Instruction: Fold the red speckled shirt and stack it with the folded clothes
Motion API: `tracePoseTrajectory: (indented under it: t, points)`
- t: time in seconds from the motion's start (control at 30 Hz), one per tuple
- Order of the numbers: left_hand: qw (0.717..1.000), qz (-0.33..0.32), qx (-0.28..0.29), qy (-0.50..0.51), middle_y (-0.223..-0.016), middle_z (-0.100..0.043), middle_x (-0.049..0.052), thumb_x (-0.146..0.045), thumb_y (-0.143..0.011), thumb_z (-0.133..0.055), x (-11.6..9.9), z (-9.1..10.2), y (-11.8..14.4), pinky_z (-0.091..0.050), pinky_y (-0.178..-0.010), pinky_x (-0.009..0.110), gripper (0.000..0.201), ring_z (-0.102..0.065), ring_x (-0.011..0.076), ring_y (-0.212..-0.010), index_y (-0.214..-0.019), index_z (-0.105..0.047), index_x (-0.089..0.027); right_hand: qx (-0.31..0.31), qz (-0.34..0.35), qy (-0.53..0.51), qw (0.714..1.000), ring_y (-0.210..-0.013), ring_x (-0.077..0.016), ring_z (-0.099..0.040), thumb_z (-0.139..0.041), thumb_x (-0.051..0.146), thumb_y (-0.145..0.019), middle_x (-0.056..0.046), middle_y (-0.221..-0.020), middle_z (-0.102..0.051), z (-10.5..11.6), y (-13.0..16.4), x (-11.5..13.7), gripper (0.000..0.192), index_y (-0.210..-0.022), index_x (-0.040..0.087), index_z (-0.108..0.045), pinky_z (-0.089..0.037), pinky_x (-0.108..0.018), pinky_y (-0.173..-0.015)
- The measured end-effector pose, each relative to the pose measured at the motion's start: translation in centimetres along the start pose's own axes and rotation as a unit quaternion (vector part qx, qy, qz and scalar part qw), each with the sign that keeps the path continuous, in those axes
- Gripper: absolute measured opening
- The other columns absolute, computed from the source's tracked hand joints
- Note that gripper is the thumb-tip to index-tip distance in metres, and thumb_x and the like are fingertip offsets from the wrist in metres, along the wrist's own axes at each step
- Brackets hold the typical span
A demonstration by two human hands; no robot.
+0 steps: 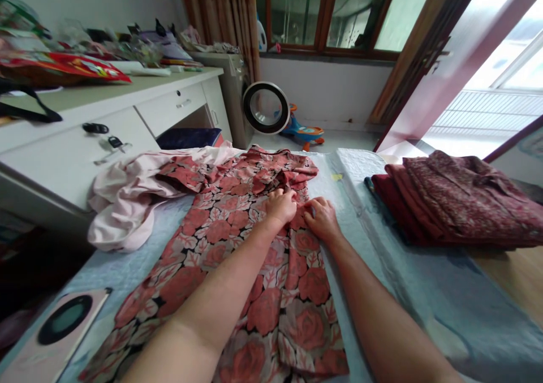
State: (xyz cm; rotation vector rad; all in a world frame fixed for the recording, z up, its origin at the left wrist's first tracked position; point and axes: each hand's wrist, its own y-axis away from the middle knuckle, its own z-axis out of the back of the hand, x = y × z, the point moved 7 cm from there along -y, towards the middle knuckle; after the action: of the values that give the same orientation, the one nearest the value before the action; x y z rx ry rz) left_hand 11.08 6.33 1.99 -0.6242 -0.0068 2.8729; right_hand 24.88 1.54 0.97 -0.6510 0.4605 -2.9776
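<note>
**Floral garment on quilted bed cover, both hands at its upper part**

Garment: red-and-cream rose-print fabric dress [237, 258], laid flat lengthwise on the pale blue quilted bed cover [382, 247], hem nearest the camera, upper part toward the window.

Left hand [280, 206]: resting on the dress near its upper middle, fingers curled and pinching a fold of the cloth.

Right hand [321, 218]: just beside the left, touching it or nearly so, fingers bent and gripping the same area of fabric at the dress's right edge.

Pale pink crumpled garment [123, 202]: at the dress's upper left, partly under it, spilling over the bed edge.

Stack of folded dark red patterned clothes [458, 199]: on the right of the cover, well apart from the hands.

White desk with drawers [127, 117]: left of the bed, top cluttered; keys hang at one drawer.

Round black-and-white fan [266, 107]: on the floor below the window, beside a blue and orange ride-on toy [306, 131].

Flat pink box with dark round window [55, 329]: lower left corner of the bed.
</note>
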Motion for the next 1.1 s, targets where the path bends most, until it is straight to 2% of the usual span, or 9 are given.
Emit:
tracePoseTrajectory:
  t: [0.13,0.27,0.43,0.53,0.6,0.8,1.1]
  points:
    - [0.998,-0.036,-0.046,0.006,-0.117,-0.064,0.008,-0.022,-0.088,-0.053,0.2,-0.4,-0.1,-0.044,-0.093,0.037,0.029,-0.054,0.0267,-0.109,-0.112,-0.068,-0.021,0.003,0.007,0.004,1.000,-0.105,-0.0262,-0.053,-0.060,0.029,-0.080,-0.009,-0.114,-0.064,-0.1,0.1,0.3,0.028,-0.104,0.023,-0.070,-0.038,-0.038,-0.097]
    - [0.995,-0.056,-0.080,-0.022,-0.114,-0.062,0.010,-0.023,-0.087,-0.055,0.2,0.0,0.3,-0.043,-0.094,0.040,0.029,-0.052,0.0276,-0.109,-0.114,-0.066,-0.020,0.001,0.008,0.001,1.000,-0.111,-0.0273,-0.052,-0.060,0.029,-0.079,-0.009,-0.122,-0.062,0.0,0.2,0.4,0.034,-0.111,0.024,-0.068,-0.037,-0.040,-0.099]
    - [0.984,-0.127,-0.111,-0.057,-0.129,-0.056,0.010,-0.021,-0.089,-0.054,-0.7,0.7,1.1,-0.039,-0.101,0.044,0.029,-0.045,0.0289,-0.120,-0.115,-0.067,-0.023,0.035,0.024,0.028,0.999,-0.134,-0.0323,-0.038,-0.060,0.036,-0.082,-0.006,-0.149,-0.047,-0.2,0.5,0.9,0.051,-0.132,0.028,-0.058,-0.031,-0.048,-0.107]
    - [0.979,-0.159,-0.113,-0.063,-0.137,-0.053,0.008,-0.019,-0.093,-0.046,-1.1,0.7,1.2,-0.036,-0.105,0.044,0.029,-0.041,0.0290,-0.126,-0.111,-0.068,-0.023,0.075,0.047,0.041,0.995,-0.138,-0.0321,-0.035,-0.057,0.041,-0.086,-0.006,-0.153,-0.044,-0.5,0.6,1.3,0.056,-0.140,0.027,-0.051,-0.027,-0.050,-0.110]
    - [0.980,-0.147,-0.112,-0.069,-0.137,-0.054,0.009,-0.019,-0.094,-0.044,-0.7,0.7,0.9,-0.037,-0.104,0.044,0.030,-0.042,0.0297,-0.125,-0.109,-0.069,-0.021,0.091,0.056,0.043,0.993,-0.136,-0.0308,-0.038,-0.055,0.042,-0.088,-0.007,-0.152,-0.046,-0.6,0.6,1.5,0.054,-0.139,0.026,-0.052,-0.027,-0.050,-0.110]
    - [0.993,-0.042,-0.089,-0.066,-0.110,-0.062,0.011,-0.022,-0.091,-0.049,1.9,0.9,-0.2,-0.042,-0.091,0.040,0.025,-0.053,0.0278,-0.106,-0.106,-0.069,-0.022,0.078,0.036,0.020,0.996,-0.133,-0.0300,-0.043,-0.056,0.050,-0.088,-0.008,-0.150,-0.047,-0.5,0.3,1.0,0.055,-0.137,0.025,-0.054,-0.032,-0.047,-0.106]
    - [0.996,-0.028,-0.086,-0.025,-0.106,-0.064,0.010,-0.015,-0.091,-0.044,2.8,1.2,-0.6,-0.041,-0.089,0.038,0.027,-0.055,0.0256,-0.101,-0.099,-0.069,-0.022,0.076,0.011,0.000,0.997,-0.132,-0.0263,-0.044,-0.048,0.039,-0.094,-0.006,-0.146,-0.052,-0.8,-0.2,0.2,0.041,-0.132,0.027,-0.058,-0.032,-0.045,-0.107]
